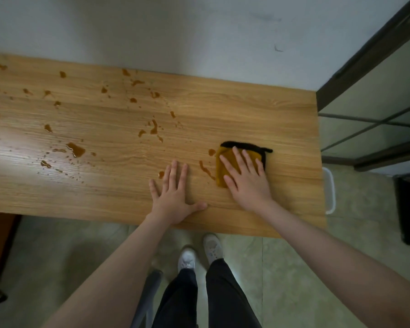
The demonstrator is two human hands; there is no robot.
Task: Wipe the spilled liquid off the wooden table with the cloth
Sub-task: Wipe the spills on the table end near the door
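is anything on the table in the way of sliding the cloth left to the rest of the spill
Almost nothing. The right hand presses flat on the cloth, and the table between it and the brown spill is bare wood. Only the left hand, resting flat near the front edge just left of the cloth, lies close to that path.

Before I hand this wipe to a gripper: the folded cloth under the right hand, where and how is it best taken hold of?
The cloth lies flat on the wooden table, the right hand pressing it with straight fingers. I would probably pinch its far black edge from above, coming from the wall side: that edge is uncovered and looks slightly raised, while the rest lies flush.
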